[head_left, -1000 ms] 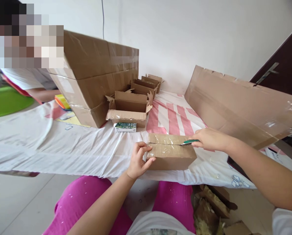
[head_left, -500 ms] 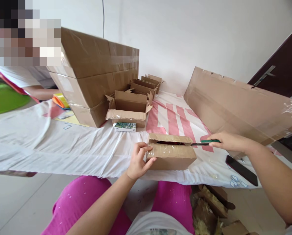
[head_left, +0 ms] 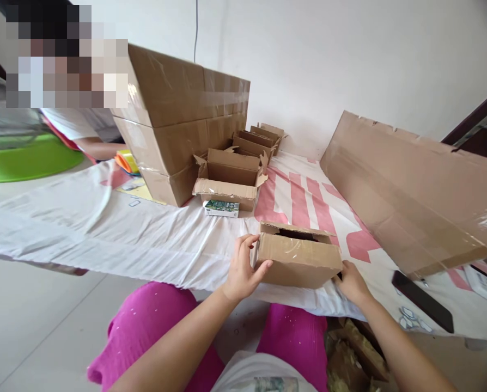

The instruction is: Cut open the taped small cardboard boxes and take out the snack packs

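Note:
A small brown cardboard box (head_left: 298,264) stands at the table's near edge, its taped top slit open along a dark gap. My left hand (head_left: 243,269) grips its left end, with the thumb on the front face and the fingers around the corner. At the lower right end of the box, my right hand (head_left: 353,282) is closed, its fingertips against the side. A dark bit of the utility knife (head_left: 339,276) shows between those fingers; the blade and most of the handle are hidden. The box's contents cannot be made out.
Stacked taped cartons (head_left: 178,130) stand at left, with open boxes (head_left: 227,188) beside them and a small green-white carton (head_left: 221,208) in front. At right are a large cardboard sheet (head_left: 411,190) and a phone (head_left: 423,301). A co-worker's arm (head_left: 102,148) shows at far left.
My right hand has come from the slit's right end down to the box's lower right side. The gap in the top looks wider and darker. My left hand keeps its hold.

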`<state>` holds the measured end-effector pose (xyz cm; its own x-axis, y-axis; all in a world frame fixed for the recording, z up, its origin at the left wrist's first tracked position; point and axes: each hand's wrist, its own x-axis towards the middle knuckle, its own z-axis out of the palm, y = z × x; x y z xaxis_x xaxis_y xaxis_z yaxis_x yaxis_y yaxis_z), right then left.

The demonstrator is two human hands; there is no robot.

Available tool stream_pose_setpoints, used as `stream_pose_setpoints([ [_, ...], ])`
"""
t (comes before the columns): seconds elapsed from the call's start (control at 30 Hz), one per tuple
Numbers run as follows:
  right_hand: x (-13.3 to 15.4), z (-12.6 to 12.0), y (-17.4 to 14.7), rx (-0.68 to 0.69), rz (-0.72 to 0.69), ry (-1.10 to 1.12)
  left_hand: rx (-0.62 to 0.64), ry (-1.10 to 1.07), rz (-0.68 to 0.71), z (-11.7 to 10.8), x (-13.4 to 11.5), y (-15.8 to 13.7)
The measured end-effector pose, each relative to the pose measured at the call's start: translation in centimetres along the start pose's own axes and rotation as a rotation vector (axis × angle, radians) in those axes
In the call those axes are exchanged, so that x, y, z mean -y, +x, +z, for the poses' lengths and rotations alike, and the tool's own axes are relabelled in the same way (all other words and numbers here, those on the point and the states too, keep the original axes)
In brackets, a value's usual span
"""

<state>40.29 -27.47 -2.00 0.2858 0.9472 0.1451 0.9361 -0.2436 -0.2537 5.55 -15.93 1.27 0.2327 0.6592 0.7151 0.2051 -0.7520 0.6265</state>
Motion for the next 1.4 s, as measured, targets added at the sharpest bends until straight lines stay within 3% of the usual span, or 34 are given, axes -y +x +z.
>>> stream_pose_setpoints([
  [0.1,1.0,0.0,-0.4,-0.193,-0.058,0.09,-0.016,-0.038,0.012,-0.1,-0.3,0.1],
  [0.23,4.2,-2.0,-1.7,-0.485,-0.082,0.435,-0.013,-0.075,0.231,-0.4,-0.6,-0.1],
  [0.37,7.8,-3.5,-3.0,-0.46,-0.177,0.609,-0.055,-0.082,0.278,-0.5,-0.7,-0.2],
  [0.53,8.8,-3.0,-3.1,-0.374,-0.336,0.4,-0.044,-0.062,0.238,-0.7,0.0,0.0],
  [0.67,8.2,-2.8,-2.8,-0.373,-0.387,0.35,-0.05,-0.224,0.053,-0.1,0.9,0.3],
  [0.77,8.2,-2.8,-2.7,-0.398,-0.375,0.31,-0.077,-0.429,-0.276,0.6,1.7,0.8],
  [0.87,8.4,-2.8,-2.7,-0.455,-0.358,0.321,-0.125,-0.501,-0.551,1.1,2.9,1.3],
  [1.0,7.6,-2.5,-2.3,-0.413,-0.355,0.386,-0.128,-0.5,-0.696,1.2,4.1,1.6],
  [1.23,6.4,-2.2,-1.9,-0.36,-0.345,0.457,0.037,-0.638,-0.853,0.9,3.8,1.9],
  [1.4,6.1,-1.9,-2.0,-0.341,-0.34,0.484,0.135,-0.663,-0.987,0.0,5.0,2.2],
])
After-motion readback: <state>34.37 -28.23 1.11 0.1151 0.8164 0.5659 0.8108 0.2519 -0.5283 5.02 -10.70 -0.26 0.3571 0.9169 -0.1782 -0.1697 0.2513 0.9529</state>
